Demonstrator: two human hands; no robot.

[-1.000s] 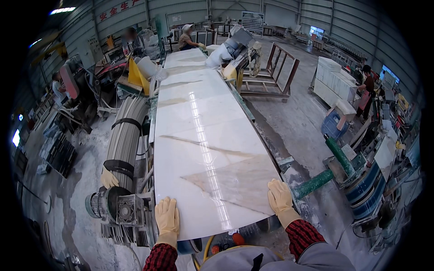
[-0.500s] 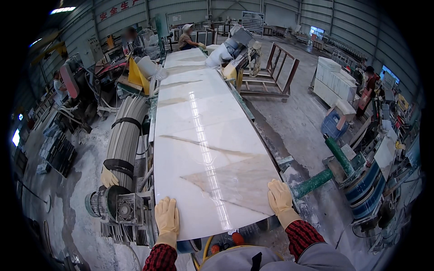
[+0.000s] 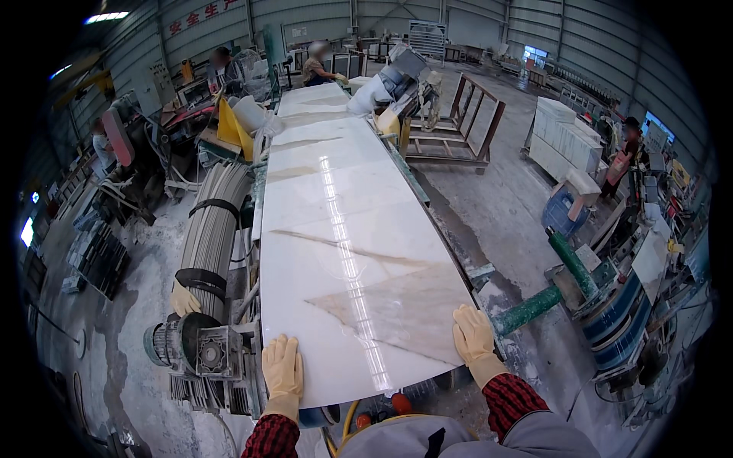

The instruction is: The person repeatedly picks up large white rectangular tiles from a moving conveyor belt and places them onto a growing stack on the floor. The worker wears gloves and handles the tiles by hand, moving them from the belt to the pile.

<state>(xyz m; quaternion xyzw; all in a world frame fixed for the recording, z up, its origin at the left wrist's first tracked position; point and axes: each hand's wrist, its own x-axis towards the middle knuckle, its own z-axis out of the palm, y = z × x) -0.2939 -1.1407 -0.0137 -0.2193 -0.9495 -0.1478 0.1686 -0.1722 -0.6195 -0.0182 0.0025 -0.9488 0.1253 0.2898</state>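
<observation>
A long, polished white stone slab [image 3: 359, 259] with beige veining stretches away from me along a machine bed. On its near left corner my left hand [image 3: 282, 368], in a cream rubber glove, lies flat with the fingers pointing forward. My right hand [image 3: 475, 345], gloved the same way, rests at the right edge near the close corner, its fingers stretched over the surface. Neither hand grips anything; the thumbs are partly hidden. Red-and-black checked sleeves cover both wrists.
A motor with gearbox [image 3: 200, 343] and a strapped bundle of strips [image 3: 210, 237] stand left of the slab, a loose glove [image 3: 184, 299] beside them. Green pipes [image 3: 527, 309] jut out at right. A person [image 3: 318, 65] stands by the slab's far end. A metal rack [image 3: 466, 126] is behind.
My hands and the slab stay practically in place. In the background, the people have shifted slightly.
</observation>
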